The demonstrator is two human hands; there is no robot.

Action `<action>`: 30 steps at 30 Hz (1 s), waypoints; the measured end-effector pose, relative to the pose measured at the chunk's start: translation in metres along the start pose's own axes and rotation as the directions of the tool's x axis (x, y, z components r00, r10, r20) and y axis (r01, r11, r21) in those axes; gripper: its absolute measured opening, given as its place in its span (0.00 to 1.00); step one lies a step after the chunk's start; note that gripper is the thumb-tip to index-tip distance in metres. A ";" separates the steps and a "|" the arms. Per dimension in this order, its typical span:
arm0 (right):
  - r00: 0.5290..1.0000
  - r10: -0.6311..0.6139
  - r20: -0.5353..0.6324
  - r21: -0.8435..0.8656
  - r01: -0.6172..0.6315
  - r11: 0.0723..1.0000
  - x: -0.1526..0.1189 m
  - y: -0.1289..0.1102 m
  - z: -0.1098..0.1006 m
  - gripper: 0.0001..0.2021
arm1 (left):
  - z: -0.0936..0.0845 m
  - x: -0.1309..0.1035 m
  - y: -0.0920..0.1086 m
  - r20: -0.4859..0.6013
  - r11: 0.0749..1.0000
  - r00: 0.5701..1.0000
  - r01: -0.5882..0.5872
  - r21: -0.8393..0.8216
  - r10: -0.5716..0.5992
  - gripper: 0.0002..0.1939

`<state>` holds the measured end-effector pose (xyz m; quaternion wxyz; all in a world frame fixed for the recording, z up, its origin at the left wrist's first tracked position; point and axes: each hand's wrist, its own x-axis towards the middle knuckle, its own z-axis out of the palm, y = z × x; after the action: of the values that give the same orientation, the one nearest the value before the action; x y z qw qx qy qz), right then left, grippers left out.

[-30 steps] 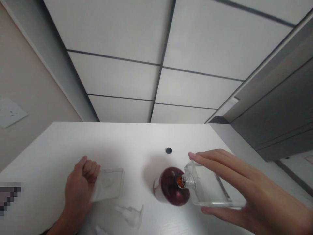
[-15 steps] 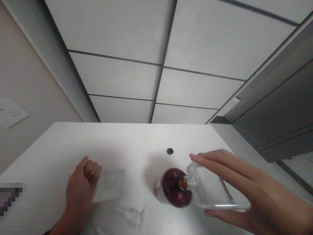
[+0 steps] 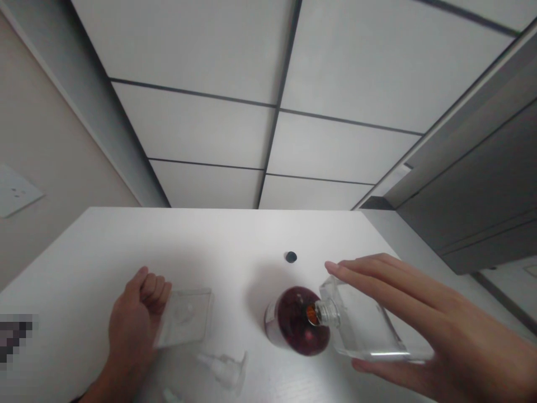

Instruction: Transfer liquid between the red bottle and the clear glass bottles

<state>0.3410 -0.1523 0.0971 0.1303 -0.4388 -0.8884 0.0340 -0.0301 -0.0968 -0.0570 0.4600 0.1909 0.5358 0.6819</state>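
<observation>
My right hand [image 3: 432, 319] grips a clear square-sided bottle [image 3: 364, 319], thumb below and fingers above. It is tipped on its side, and its threaded neck meets the open mouth of a dark red-brown round bottle [image 3: 304, 330] standing on the table. Clear liquid seems to be inside the tipped bottle; whether any flows is hard to see. My left hand [image 3: 140, 313] rests on the table with its fingers curled into a fist. Right beside it is a clear square container [image 3: 187, 319], partly overlapped by the hand's edge. A translucent pump head [image 3: 226, 369] lies nearer to me.
A small dark round cap [image 3: 291, 257] lies behind the brown bottle on the white table [image 3: 226, 240]. Another small translucent piece [image 3: 171, 395] shows at the bottom edge. White panels [image 3: 210, 134] rise behind the table, and a wall socket [image 3: 19, 190] is at left.
The camera view has shifted slightly. Both hands and the bottles hold nearly the same positions, with the clear bottle's neck still at the brown bottle's mouth.
</observation>
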 end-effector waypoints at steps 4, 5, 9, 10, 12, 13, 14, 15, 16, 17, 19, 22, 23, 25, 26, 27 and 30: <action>1.000 0.004 -0.012 -0.050 -0.005 0.999 -0.001 0.000 0.001 0.41 | -0.001 0.000 0.000 0.009 1.000 1.000 0.004 -0.010 -0.004 0.32; 1.000 -0.006 -0.011 -0.058 0.005 0.998 0.000 0.000 0.001 0.42 | 0.000 0.000 0.001 0.001 1.000 1.000 0.012 -0.023 -0.012 0.32; 0.999 -0.043 -0.003 -0.066 0.043 0.997 0.004 -0.002 -0.001 0.48 | 0.007 -0.004 0.009 -0.045 0.996 0.997 0.064 -0.062 -0.067 0.30; 0.999 -0.047 -0.007 -0.074 0.046 0.996 0.005 -0.002 -0.001 0.49 | 0.009 -0.005 0.010 -0.054 0.995 0.996 0.073 -0.067 -0.077 0.29; 0.999 -0.049 -0.012 -0.090 0.048 0.995 0.007 -0.003 -0.002 0.50 | 0.012 -0.007 0.012 -0.053 0.994 0.995 0.082 -0.067 -0.085 0.29; 0.999 -0.049 -0.010 -0.095 0.047 0.994 0.008 -0.003 -0.002 0.50 | 0.012 -0.007 0.012 -0.047 0.995 0.995 0.080 -0.064 -0.083 0.30; 0.999 -0.050 -0.007 -0.098 0.049 0.994 0.008 -0.004 -0.002 0.50 | 0.012 -0.007 0.012 -0.043 0.995 0.996 0.074 -0.063 -0.077 0.30; 0.999 -0.050 -0.003 -0.100 0.049 0.994 0.008 -0.004 -0.002 0.51 | 0.011 -0.007 0.011 -0.036 0.996 0.997 0.066 -0.062 -0.069 0.30; 0.999 -0.049 -0.003 -0.103 0.049 0.993 0.009 -0.005 -0.003 0.51 | 0.010 -0.007 0.010 -0.029 0.996 0.998 0.058 -0.065 -0.060 0.30; 0.999 -0.053 -0.003 -0.104 0.052 0.993 0.009 -0.005 -0.003 0.51 | 0.010 -0.006 0.009 -0.027 0.996 0.998 0.049 -0.070 -0.051 0.30; 0.998 -0.060 -0.005 -0.107 0.060 0.993 0.009 -0.006 -0.004 0.52 | 0.008 -0.005 0.007 -0.030 0.996 0.998 0.045 -0.078 -0.047 0.30; 0.998 -0.065 -0.006 -0.115 0.064 0.991 0.009 -0.006 -0.005 0.53 | 0.006 -0.004 0.006 -0.041 0.995 0.996 0.073 -0.069 -0.076 0.30; 0.998 -0.065 -0.009 -0.122 0.063 0.990 0.009 -0.006 -0.005 0.53 | 0.005 -0.004 0.007 -0.036 0.994 0.996 0.083 -0.064 -0.085 0.30; 0.998 -0.067 -0.015 -0.130 0.065 0.989 0.010 -0.005 -0.004 0.52 | 0.005 -0.004 0.007 -0.020 0.995 0.996 0.084 -0.059 -0.086 0.30; 0.998 -0.067 -0.017 -0.129 0.064 0.990 0.010 -0.004 -0.003 0.52 | 0.005 -0.004 0.007 -0.013 0.995 0.997 0.077 -0.061 -0.078 0.30; 0.998 -0.067 -0.016 -0.124 0.064 0.990 0.010 -0.003 -0.003 0.50 | 0.004 -0.005 0.007 -0.009 0.996 0.998 0.066 -0.065 -0.067 0.30; 0.998 -0.061 -0.026 -0.108 0.058 0.992 0.004 0.002 0.002 0.45 | 0.004 -0.005 0.006 -0.004 0.996 0.999 0.047 -0.071 -0.048 0.31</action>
<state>0.3400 -0.1482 0.0956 0.1206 -0.4188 -0.8997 -0.0244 -0.0272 -0.0991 -0.0488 0.4809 0.1598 0.5170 0.6898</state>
